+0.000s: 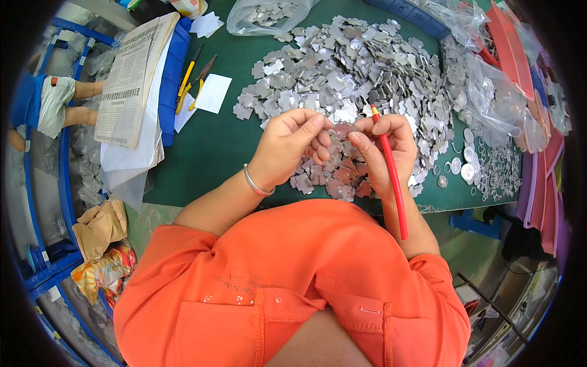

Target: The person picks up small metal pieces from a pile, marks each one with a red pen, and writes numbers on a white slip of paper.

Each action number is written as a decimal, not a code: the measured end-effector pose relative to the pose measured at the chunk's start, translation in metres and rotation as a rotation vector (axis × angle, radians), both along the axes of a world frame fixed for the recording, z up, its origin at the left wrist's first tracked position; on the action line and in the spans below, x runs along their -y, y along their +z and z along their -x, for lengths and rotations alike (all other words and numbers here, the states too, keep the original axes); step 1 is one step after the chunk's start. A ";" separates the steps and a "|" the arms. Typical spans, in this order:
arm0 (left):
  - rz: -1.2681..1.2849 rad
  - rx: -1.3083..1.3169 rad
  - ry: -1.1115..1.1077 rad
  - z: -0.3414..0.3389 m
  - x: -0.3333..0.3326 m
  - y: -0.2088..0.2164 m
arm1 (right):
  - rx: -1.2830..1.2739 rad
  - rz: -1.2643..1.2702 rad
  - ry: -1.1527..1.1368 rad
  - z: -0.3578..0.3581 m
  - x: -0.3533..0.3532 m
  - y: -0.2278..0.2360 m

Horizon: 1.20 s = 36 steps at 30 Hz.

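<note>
A small flat metal piece point(343, 129) is between my two hands, above the near edge of a big heap of silvery metal pieces point(342, 79). My left hand point(293, 144) is closed, its thumb and forefinger pinched at the piece's left side; a bangle circles that wrist. My right hand point(391, 144) pinches the other side between thumb and fingers. That same hand also holds a red pen point(391, 171), slanting down toward my forearm. The fingers partly hide the piece. Loose pieces lie directly under both hands on the green tabletop point(202, 165).
On the left are a blue bin point(174, 79) with newspaper point(131, 85), yellow-handled pliers point(189, 79) and white paper point(213, 93). A clear bag point(269, 15) sits at the back. Metal rings and discs point(483, 165) lie right. A person point(52, 104) stands by blue racks.
</note>
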<state>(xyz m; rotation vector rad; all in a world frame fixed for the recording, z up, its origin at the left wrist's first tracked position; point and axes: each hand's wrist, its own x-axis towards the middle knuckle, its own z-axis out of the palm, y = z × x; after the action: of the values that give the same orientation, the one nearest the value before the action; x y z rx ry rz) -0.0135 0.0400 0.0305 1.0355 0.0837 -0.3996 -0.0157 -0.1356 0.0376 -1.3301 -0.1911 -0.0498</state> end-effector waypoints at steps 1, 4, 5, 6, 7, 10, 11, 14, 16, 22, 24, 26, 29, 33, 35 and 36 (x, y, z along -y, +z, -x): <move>0.065 -0.042 -0.039 0.000 -0.002 0.004 | 0.057 0.015 0.002 0.001 0.000 -0.003; 0.079 -0.063 -0.104 0.001 -0.001 0.012 | 0.246 0.118 -0.007 0.000 0.002 -0.015; 0.056 -0.053 -0.114 0.002 0.000 0.014 | 0.323 0.195 -0.015 -0.001 0.003 -0.017; 0.056 -0.039 -0.106 0.003 -0.001 0.015 | 0.399 0.273 -0.024 -0.001 0.005 -0.018; 0.056 -0.025 -0.099 0.003 -0.001 0.016 | 0.377 0.279 0.008 0.001 0.007 -0.018; 0.021 0.053 -0.056 0.004 0.001 0.014 | 0.251 0.138 -0.056 0.000 0.002 -0.017; -0.006 0.083 -0.045 0.004 0.001 0.014 | 0.158 0.092 -0.049 0.001 0.002 -0.011; -0.055 0.128 -0.038 0.004 0.001 0.011 | -0.055 -0.001 -0.046 0.000 0.005 -0.004; -0.088 0.133 -0.032 0.004 0.003 0.010 | -0.136 -0.052 -0.025 0.000 0.006 -0.005; -0.158 0.191 0.010 0.006 0.007 0.007 | -0.065 -0.056 -0.034 0.006 0.000 -0.009; -0.162 0.210 0.028 0.005 0.008 0.005 | -0.009 -0.050 -0.059 0.006 0.001 -0.009; -0.142 0.196 0.068 0.002 0.005 0.005 | 0.157 -0.030 -0.068 0.003 0.005 -0.017; -0.277 0.322 0.207 -0.005 -0.014 0.000 | 0.934 0.505 -0.376 -0.036 0.055 0.005; -0.744 0.549 0.289 -0.024 -0.027 -0.006 | 0.939 0.910 -1.208 -0.095 0.187 0.056; -0.942 0.653 0.256 -0.031 -0.028 -0.006 | 0.700 1.254 -1.212 -0.101 0.218 0.061; -1.037 0.713 0.200 -0.035 -0.026 -0.009 | 0.579 1.273 -1.192 -0.102 0.219 0.055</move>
<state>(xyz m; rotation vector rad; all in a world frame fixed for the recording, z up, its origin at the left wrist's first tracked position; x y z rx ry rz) 0.0212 0.0663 0.0211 2.1161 -0.2759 0.2677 0.0868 -0.3548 0.0928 -2.4948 0.1629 -1.5444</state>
